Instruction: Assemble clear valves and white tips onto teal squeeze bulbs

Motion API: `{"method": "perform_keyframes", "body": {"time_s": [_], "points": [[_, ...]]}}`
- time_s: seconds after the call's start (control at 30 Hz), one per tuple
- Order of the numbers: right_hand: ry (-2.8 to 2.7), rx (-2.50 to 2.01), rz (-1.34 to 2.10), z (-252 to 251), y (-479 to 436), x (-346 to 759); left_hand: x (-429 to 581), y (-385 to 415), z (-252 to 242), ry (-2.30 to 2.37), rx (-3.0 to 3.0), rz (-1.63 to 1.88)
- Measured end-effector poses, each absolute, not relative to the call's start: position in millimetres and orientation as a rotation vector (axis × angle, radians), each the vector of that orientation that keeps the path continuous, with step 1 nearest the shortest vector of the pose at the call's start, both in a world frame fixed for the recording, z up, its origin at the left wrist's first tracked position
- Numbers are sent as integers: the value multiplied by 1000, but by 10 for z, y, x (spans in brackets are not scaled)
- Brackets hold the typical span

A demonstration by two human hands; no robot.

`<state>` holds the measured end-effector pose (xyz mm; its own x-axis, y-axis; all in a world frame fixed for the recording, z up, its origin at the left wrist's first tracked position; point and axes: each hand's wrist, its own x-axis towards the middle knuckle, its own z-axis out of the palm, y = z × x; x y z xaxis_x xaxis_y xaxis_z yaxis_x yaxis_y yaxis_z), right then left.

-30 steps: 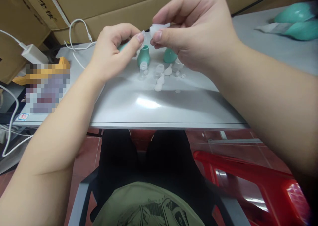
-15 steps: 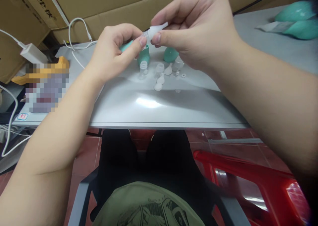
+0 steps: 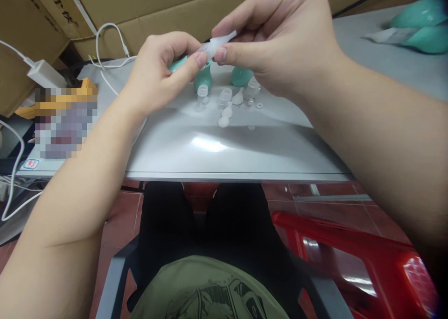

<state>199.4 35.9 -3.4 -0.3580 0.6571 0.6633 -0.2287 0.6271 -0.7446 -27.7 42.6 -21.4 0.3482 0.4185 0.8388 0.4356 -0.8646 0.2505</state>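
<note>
My left hand [image 3: 163, 71] is closed around a teal squeeze bulb [image 3: 178, 65], mostly hidden in the fingers, with its thumb at a clear plastic piece [image 3: 204, 53]. From the right, my right hand [image 3: 283, 41] pinches a tapered white nozzle [image 3: 224, 40] between thumb and fingers. The nozzle's wide end meets the clear piece, and its narrow tip points up and right. Below the hands on the table stand another teal bulb [image 3: 203, 79], a clear small cup [image 3: 202, 99] and a second clear cup [image 3: 225, 97]. White drop-shaped pieces [image 3: 227, 112] lie beside them.
Behind my right hand sits a teal bulb [image 3: 241, 77]. More teal bulbs [image 3: 423, 36] lie at the far right of the grey table [image 3: 168, 155]. A charger [image 3: 48, 76], cables and a yellow object [image 3: 86, 91] occupy the left. Cardboard [image 3: 140, 6] rises behind; a red stool [image 3: 350, 249] stands below right.
The white nozzle and the clear piece have turned slightly between my fingers. Both hands stay in nearly the same place, and the view has shifted a little.
</note>
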Motion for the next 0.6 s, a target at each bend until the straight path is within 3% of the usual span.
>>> {"method": "perform_keyframes", "body": {"time_s": [0.13,0.6], "points": [[-1797,-385,937,-1,330,2050,-273,290,-131,-904,-2613,-1545],[-2183,-442,360,17,437,2237,-239,149,-101,-973,-2766,-1482]]}}
